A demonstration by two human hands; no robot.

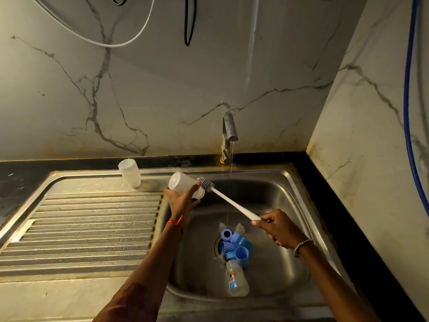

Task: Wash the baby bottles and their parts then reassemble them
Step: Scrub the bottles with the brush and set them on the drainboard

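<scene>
1. Steel sink (pixel 282 182), ribbed drainboard (pixel 92 228), marble-veined walls (pixel 162 89); tap (pixel 228 133) running.
2. Left hand (pixel 183 202) grips bottle (pixel 182 184) over basin; right hand (pixel 276 228) fingers curl round brush (pixel 232 203), bristles beside its mouth.
3. Blue parts (pixel 236 245) by drain.

Red thread band (pixel 175 223) at left hand (pixel 182 198), beaded bracelet (pixel 301 246) at right hand (pixel 276 228), forearms bare
</scene>
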